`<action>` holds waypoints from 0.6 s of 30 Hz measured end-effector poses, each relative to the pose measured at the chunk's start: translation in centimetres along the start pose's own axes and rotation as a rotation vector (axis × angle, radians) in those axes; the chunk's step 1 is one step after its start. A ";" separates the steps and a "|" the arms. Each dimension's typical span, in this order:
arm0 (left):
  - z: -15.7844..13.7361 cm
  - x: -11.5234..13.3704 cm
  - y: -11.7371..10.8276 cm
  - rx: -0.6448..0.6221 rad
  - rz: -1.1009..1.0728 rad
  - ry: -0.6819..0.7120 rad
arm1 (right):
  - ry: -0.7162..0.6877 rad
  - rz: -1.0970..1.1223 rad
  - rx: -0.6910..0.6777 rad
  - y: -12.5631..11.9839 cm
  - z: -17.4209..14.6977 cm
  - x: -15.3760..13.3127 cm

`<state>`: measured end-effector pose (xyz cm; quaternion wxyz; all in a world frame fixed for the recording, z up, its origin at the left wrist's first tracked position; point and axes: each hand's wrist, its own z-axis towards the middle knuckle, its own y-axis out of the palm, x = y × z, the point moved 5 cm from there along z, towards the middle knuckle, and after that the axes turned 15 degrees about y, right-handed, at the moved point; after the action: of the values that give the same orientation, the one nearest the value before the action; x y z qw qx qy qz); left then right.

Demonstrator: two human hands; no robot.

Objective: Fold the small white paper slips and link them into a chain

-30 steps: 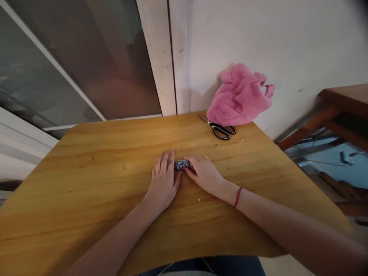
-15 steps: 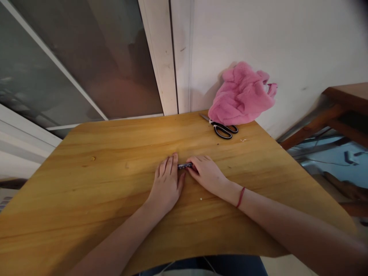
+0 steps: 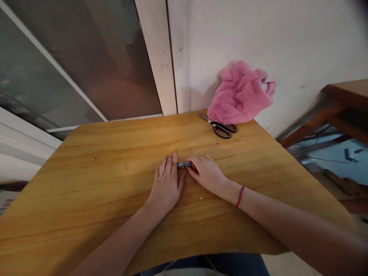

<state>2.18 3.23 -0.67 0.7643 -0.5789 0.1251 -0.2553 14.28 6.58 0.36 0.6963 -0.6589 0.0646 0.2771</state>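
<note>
A small dark stick-shaped object (image 3: 184, 165) with light markings lies between my two hands on the wooden table; its ends are hidden, and I cannot make out its kind. My right hand (image 3: 207, 173) is closed on its right end, thumb and fingers pinched together. My left hand (image 3: 165, 182) lies flat, palm down, with its fingers stretched out and the thumb apart. The edge of its index finger touches or covers the object's left end.
Black-handled scissors (image 3: 222, 129) lie near the back of the table (image 3: 115, 203), partly against a pink fluffy cloth (image 3: 240, 94) by the wall. A tiny yellowish bit (image 3: 93, 160) and scraps are scattered about. Another wooden piece of furniture (image 3: 345, 96) stands to the right.
</note>
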 end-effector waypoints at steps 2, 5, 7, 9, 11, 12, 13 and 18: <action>0.0 -0.1 0.0 -0.003 -0.002 -0.007 | 0.005 0.002 0.001 0.0 0.0 0.1; 0.0 -0.1 0.0 0.014 -0.008 -0.008 | 0.007 0.003 0.002 0.1 0.0 0.1; 0.0 0.0 0.0 0.022 -0.005 0.006 | 0.007 0.001 -0.002 0.0 0.0 0.0; 0.0 0.1 0.0 0.023 0.002 0.020 | 0.008 0.002 -0.006 0.0 0.0 0.0; 0.0 0.2 0.0 0.024 0.007 0.025 | 0.006 0.005 -0.010 -0.1 -0.1 -0.1; 0.0 0.2 0.0 0.024 0.009 0.028 | 0.005 0.007 -0.012 -0.1 -0.1 -0.1; 0.0 0.1 0.0 0.023 0.009 0.032 | 0.005 0.008 -0.015 -0.1 -0.1 -0.1; -0.1 0.1 0.1 0.043 0.012 0.039 | 0.012 0.029 -0.022 0.0 -0.1 0.0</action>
<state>2.26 3.14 -0.75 0.7754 -0.5564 0.1379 -0.2649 14.33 6.51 0.38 0.6845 -0.6673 0.0749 0.2838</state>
